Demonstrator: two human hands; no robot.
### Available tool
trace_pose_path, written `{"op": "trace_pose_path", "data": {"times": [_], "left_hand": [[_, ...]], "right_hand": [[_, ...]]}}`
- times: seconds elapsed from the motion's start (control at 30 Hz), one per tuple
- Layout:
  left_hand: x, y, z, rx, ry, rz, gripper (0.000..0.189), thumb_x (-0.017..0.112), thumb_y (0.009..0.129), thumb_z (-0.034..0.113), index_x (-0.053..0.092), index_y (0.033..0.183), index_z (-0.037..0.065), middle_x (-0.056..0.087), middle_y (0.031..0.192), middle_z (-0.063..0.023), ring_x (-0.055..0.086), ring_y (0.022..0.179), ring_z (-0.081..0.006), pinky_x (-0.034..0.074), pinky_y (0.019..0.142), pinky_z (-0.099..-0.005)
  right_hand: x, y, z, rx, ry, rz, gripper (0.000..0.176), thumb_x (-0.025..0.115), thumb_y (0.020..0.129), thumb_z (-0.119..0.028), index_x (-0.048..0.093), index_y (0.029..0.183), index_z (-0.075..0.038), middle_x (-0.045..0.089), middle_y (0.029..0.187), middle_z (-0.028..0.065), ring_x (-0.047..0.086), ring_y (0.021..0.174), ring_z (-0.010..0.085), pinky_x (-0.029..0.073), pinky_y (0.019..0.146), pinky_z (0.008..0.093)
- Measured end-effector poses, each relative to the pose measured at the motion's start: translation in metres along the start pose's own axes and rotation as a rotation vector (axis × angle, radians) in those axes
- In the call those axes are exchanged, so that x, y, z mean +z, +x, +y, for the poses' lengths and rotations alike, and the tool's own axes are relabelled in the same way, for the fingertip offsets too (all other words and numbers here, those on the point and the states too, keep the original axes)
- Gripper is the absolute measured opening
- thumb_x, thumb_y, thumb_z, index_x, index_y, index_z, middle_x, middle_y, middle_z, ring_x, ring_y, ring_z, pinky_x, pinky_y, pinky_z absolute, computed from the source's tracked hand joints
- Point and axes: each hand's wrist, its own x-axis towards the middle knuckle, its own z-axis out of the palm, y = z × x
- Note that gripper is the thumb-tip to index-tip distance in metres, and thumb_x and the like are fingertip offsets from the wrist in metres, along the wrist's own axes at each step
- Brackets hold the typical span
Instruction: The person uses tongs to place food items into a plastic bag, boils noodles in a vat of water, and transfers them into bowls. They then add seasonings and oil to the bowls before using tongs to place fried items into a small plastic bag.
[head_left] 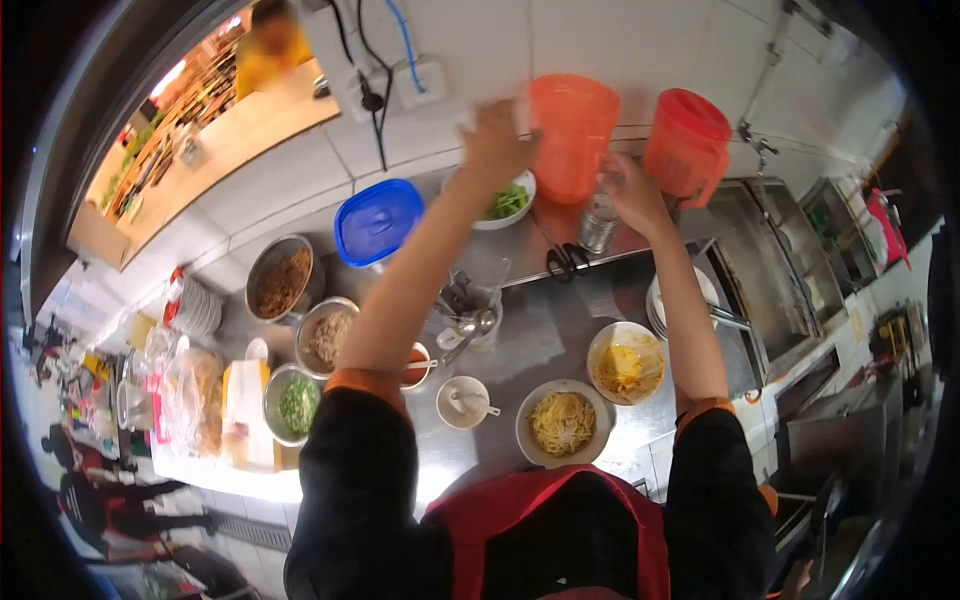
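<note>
My left hand is raised at the back of the counter, just left of an orange plastic pitcher and above a white bowl of chopped greens. Motion smears its fingers. My right hand is closed at the top of a ribbed metal can; what its fingers hold is hidden. Black-handled scissors lie beside the can. Nearer my body are a bowl of noodles and a bowl with a yellow block and sauce.
A second, lidded orange pitcher stands at the back right, beside the sink. On the left are a blue-lidded container, bowls of meat and scallions, and a spoon holder. Stacked bowls sit under my right forearm.
</note>
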Motion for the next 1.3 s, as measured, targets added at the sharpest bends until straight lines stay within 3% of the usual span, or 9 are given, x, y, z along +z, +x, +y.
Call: {"op": "trace_pose_path", "data": {"times": [0.2, 0.33, 0.53, 0.73, 0.83, 0.93, 1.03, 1.13, 1.3], "left_hand": [[0.089, 0.000, 0.059, -0.277, -0.590, 0.025, 0.046, 0.055, 0.079, 0.040, 0.053, 0.105, 0.003, 0.062, 0.094, -0.0151, 0.058, 0.090, -0.0354, 0.043, 0.080, -0.0450], [0.103, 0.005, 0.080, -0.315, -0.654, 0.145, 0.035, 0.055, 0.082, 0.035, 0.055, 0.091, 0.001, 0.060, 0.080, -0.0175, 0.058, 0.076, -0.0354, 0.044, 0.070, -0.0422], [0.132, 0.021, 0.085, -0.547, -0.871, 0.424, 0.040, 0.057, 0.080, 0.038, 0.050, 0.074, -0.001, 0.055, 0.069, -0.0188, 0.054, 0.068, -0.0347, 0.041, 0.063, -0.0410], [0.082, 0.040, 0.064, -0.675, -0.826, 0.491, 0.044, 0.056, 0.077, 0.039, 0.048, 0.068, -0.003, 0.054, 0.064, -0.0200, 0.052, 0.061, -0.0365, 0.041, 0.061, -0.0433], [0.059, 0.060, 0.062, -0.424, -0.892, 0.660, 0.036, 0.062, 0.075, 0.031, 0.051, 0.071, -0.003, 0.042, 0.054, -0.0086, 0.041, 0.052, -0.0165, 0.036, 0.051, -0.0340], [-0.035, 0.045, 0.079, -0.200, -1.050, 0.652, 0.033, 0.062, 0.076, 0.029, 0.052, 0.071, -0.002, 0.045, 0.055, -0.0048, 0.040, 0.052, -0.0126, 0.034, 0.048, -0.0302], [-0.101, 0.037, 0.064, -0.162, -1.107, 0.452, 0.027, 0.062, 0.077, 0.025, 0.061, 0.082, -0.001, 0.058, 0.066, -0.0071, 0.052, 0.058, -0.0099, 0.042, 0.053, -0.0275], [-0.183, -0.004, 0.063, -0.122, -1.407, 0.476, 0.027, 0.061, 0.080, 0.028, 0.060, 0.079, 0.001, 0.053, 0.062, 0.0006, 0.045, 0.053, -0.0066, 0.038, 0.048, -0.0242], [-0.284, -0.116, 0.014, -0.199, -1.357, 0.223, 0.027, 0.060, 0.082, 0.030, 0.059, 0.085, 0.004, 0.050, 0.067, 0.0040, 0.042, 0.055, -0.0043, 0.035, 0.049, -0.0201]], "right_hand": [[0.015, -0.033, 0.023, -0.030, 0.514, 0.076, 0.035, 0.055, 0.085, -0.027, 0.054, 0.110, -0.002, 0.062, 0.098, 0.0110, 0.059, 0.093, 0.0220, 0.044, 0.082, 0.0314], [-0.032, -0.071, 0.028, 0.012, 0.657, 0.028, 0.028, 0.052, 0.089, -0.024, 0.056, 0.106, -0.002, 0.062, 0.095, 0.0088, 0.058, 0.086, 0.0135, 0.043, 0.080, 0.0262], [-0.082, -0.149, 0.077, 0.239, 0.635, 0.313, 0.022, 0.051, 0.089, -0.019, 0.057, 0.103, -0.002, 0.059, 0.088, 0.0056, 0.057, 0.080, 0.0130, 0.046, 0.074, 0.0261], [-0.106, -0.218, 0.091, 0.318, 0.745, 0.429, 0.017, 0.052, 0.087, -0.015, 0.055, 0.098, -0.002, 0.054, 0.081, 0.0026, 0.050, 0.071, 0.0101, 0.043, 0.065, 0.0225], [-0.109, -0.237, 0.094, 0.292, 0.773, 0.393, 0.015, 0.053, 0.087, -0.015, 0.055, 0.095, -0.003, 0.054, 0.079, 0.0028, 0.050, 0.071, 0.0094, 0.042, 0.064, 0.0215], [-0.116, -0.234, 0.065, 0.301, 0.713, 0.379, 0.016, 0.054, 0.086, -0.015, 0.055, 0.096, -0.003, 0.055, 0.078, 0.0030, 0.050, 0.070, 0.0093, 0.042, 0.064, 0.0220], [-0.116, -0.223, 0.039, 0.244, 0.702, 0.396, 0.017, 0.054, 0.086, -0.016, 0.055, 0.096, -0.003, 0.055, 0.077, 0.0030, 0.051, 0.070, 0.0094, 0.042, 0.065, 0.0220], [-0.106, -0.212, 0.021, 0.168, 0.733, 0.308, 0.017, 0.054, 0.086, -0.016, 0.056, 0.096, -0.003, 0.056, 0.077, 0.0035, 0.051, 0.070, 0.0095, 0.042, 0.066, 0.0217], [-0.081, -0.203, -0.035, 0.039, 0.695, 0.069, 0.019, 0.055, 0.086, -0.019, 0.057, 0.095, -0.003, 0.058, 0.078, 0.0041, 0.052, 0.070, 0.0098, 0.043, 0.065, 0.0229]]}}
